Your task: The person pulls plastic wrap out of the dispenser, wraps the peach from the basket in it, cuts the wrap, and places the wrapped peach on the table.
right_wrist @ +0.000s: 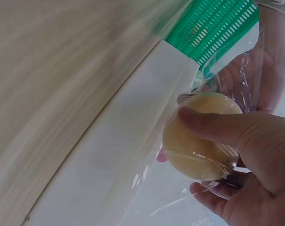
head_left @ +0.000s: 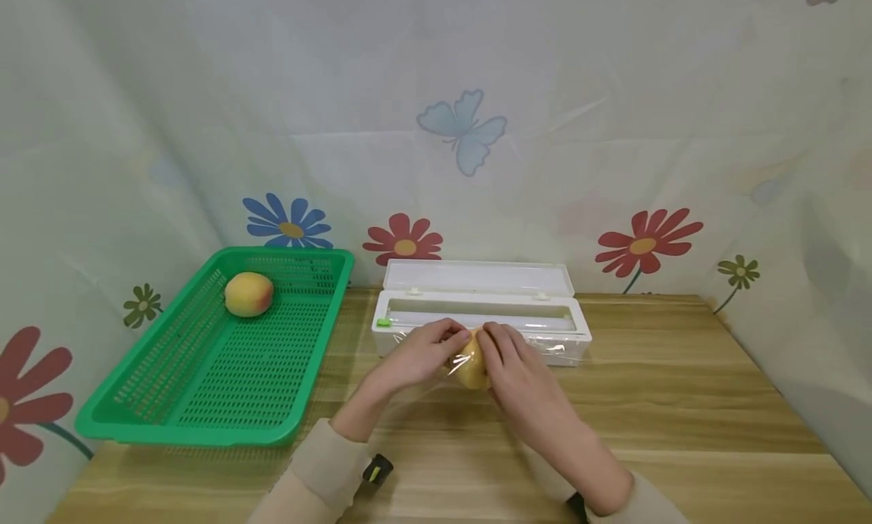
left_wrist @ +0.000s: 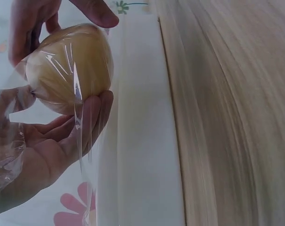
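Both hands hold a yellow peach (head_left: pixel 471 366) in front of the white cling film box, with clear cling film (left_wrist: pixel 10 162) stretched over it. My left hand (head_left: pixel 418 355) grips the peach from the left, fingers curled against its side in the left wrist view. From the other side my right hand (head_left: pixel 530 384) grips it; in the right wrist view the right thumb (right_wrist: pixel 213 127) lies across the peach. Loose film trails past the left palm. The cling film box (head_left: pixel 579 350) stands with its lid (head_left: pixel 480 276) raised and a green slider (head_left: pixel 384 322) at its left end.
A green plastic basket (head_left: pixel 194 435) with slotted sides stands on the wooden table (head_left: pixel 668 410) at the left. Inside it, near the back, lies another peach (head_left: pixel 248 294). A flower-printed cloth (head_left: pixel 531 191) hangs behind the table and along both sides.
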`<state>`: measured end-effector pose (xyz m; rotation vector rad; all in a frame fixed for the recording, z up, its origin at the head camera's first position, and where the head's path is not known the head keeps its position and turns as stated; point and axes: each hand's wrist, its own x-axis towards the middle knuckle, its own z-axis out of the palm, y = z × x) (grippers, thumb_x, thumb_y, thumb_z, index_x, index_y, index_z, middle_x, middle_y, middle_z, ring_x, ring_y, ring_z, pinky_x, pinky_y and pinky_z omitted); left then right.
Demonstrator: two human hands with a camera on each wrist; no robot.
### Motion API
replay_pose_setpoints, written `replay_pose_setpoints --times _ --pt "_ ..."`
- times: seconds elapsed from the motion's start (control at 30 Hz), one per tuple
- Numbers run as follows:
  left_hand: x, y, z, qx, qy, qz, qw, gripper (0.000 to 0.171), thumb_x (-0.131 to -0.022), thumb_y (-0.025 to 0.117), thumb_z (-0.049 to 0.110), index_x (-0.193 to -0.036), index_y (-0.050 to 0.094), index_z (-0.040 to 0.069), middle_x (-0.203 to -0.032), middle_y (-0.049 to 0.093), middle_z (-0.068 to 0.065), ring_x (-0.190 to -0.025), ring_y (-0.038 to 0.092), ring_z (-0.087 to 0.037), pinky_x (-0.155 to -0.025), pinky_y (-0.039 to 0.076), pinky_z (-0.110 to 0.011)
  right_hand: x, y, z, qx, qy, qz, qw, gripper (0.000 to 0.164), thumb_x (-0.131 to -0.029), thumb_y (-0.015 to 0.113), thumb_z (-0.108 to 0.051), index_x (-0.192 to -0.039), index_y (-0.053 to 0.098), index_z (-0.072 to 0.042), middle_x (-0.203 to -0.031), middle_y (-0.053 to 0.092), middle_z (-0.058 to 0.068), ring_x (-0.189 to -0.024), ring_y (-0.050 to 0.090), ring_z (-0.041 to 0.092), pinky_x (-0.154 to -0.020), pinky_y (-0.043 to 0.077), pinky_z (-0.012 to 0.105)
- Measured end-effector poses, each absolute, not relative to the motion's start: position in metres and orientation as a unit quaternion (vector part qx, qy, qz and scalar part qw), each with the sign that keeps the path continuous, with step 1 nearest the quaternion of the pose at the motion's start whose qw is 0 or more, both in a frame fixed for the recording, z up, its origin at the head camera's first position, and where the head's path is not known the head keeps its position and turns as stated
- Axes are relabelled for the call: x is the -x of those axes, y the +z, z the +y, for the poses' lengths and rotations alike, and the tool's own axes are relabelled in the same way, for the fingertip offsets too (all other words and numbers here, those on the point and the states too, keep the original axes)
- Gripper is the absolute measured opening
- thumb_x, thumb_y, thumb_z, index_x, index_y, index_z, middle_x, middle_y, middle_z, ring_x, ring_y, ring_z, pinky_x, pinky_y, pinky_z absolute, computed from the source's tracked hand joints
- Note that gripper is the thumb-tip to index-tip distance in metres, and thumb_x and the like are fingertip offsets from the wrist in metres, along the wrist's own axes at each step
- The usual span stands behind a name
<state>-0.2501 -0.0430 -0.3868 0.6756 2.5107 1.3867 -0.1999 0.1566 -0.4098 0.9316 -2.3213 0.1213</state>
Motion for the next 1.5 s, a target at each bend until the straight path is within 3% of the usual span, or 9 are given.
replay_pose_setpoints --times 0.23,0.37,0.5,0.87,1.03,1.17,1.33,1.5 --pt "0.248 -0.386 -0.043 -0.237 0.455 0.854 0.085 0.041 -0.108 0.051 0.039 -0.124 0.068 0.005 -0.102 0.068 -0.005 -0.088 0.062 -0.018 -0.075 0.053 -0.033 0.202 -0.411 0.155 -0.357 0.056 -0.881 0.305 0.078 -0.066 0.090 0.001 -0.131 0.049 0.015 -0.127 0.052 0.028 -0.118 0.052 0.045 -0.107 0.043 0.051" --pt "0.246 -0.385 -0.042 -0.250 0.427 0.868 0.041 0.044 -0.107 0.054 0.040 -0.123 0.070 0.003 -0.107 0.066 -0.005 -0.093 0.064 -0.019 -0.077 0.055 -0.033 0.204 -0.411 0.156 -0.351 0.064 -0.883 0.305 0.078 -0.062 0.087 0.000 -0.130 0.050 0.014 -0.126 0.053 0.027 -0.117 0.053 0.044 -0.106 0.045 0.050" --pt "0.245 -0.384 -0.041 -0.265 0.408 0.874 0.004 0.039 -0.107 0.057 0.035 -0.119 0.073 0.001 -0.100 0.061 -0.004 -0.090 0.060 -0.017 -0.074 0.053 -0.031 0.206 -0.411 0.156 -0.348 0.067 -0.884 0.304 0.079 -0.060 0.088 -0.002 -0.128 0.050 0.012 -0.124 0.053 0.026 -0.116 0.053 0.043 -0.105 0.046 0.049" --pt "0.246 -0.381 -0.042 -0.254 0.434 0.864 -0.005 0.036 -0.106 0.058 0.032 -0.128 0.064 0.003 -0.111 0.071 -0.010 -0.093 0.069 -0.021 -0.078 0.058 -0.032 0.215 -0.412 0.159 -0.335 0.071 -0.892 0.295 0.079 -0.059 0.085 -0.010 -0.126 0.052 0.014 -0.123 0.057 0.027 -0.114 0.055 0.042 -0.101 0.049 0.048" --pt "0.240 -0.369 -0.046 -0.300 0.357 0.879 -0.096 0.035 -0.102 0.067 0.028 -0.125 0.067 0.002 -0.117 0.066 -0.011 -0.105 0.064 -0.026 -0.090 0.055 -0.038 0.218 -0.409 0.161 -0.339 0.095 -0.893 0.278 0.080 -0.063 0.086 -0.013 -0.129 0.051 0.013 -0.126 0.057 0.025 -0.116 0.054 0.041 -0.103 0.047 0.048" --pt "0.234 -0.359 -0.046 -0.366 0.286 0.873 -0.148 0.030 -0.097 0.075 0.025 -0.117 0.072 0.004 -0.113 0.065 -0.006 -0.107 0.060 -0.023 -0.094 0.053 -0.034 0.220 -0.408 0.164 -0.336 0.110 -0.895 0.271 0.084 -0.064 0.088 -0.016 -0.133 0.049 0.012 -0.127 0.057 0.025 -0.117 0.054 0.040 -0.102 0.047 0.050" --pt "0.228 -0.357 -0.043 -0.404 0.218 0.877 -0.144 0.036 -0.091 0.082 0.024 -0.120 0.072 0.005 -0.114 0.065 -0.003 -0.105 0.060 -0.018 -0.094 0.052 -0.027 0.220 -0.406 0.166 -0.306 0.147 -0.912 0.232 0.093 -0.067 0.089 -0.019 -0.143 0.042 0.005 -0.127 0.061 0.019 -0.118 0.055 0.037 -0.098 0.046 0.057" --pt "0.226 -0.359 -0.040 -0.380 0.185 0.895 -0.140 0.048 -0.089 0.084 0.025 -0.130 0.067 0.008 -0.124 0.064 -0.004 -0.108 0.062 -0.018 -0.096 0.052 -0.029 0.222 -0.403 0.168 -0.279 0.183 -0.922 0.194 0.088 -0.071 0.089 -0.020 -0.142 0.044 0.004 -0.131 0.061 0.017 -0.120 0.055 0.036 -0.100 0.040 0.062"
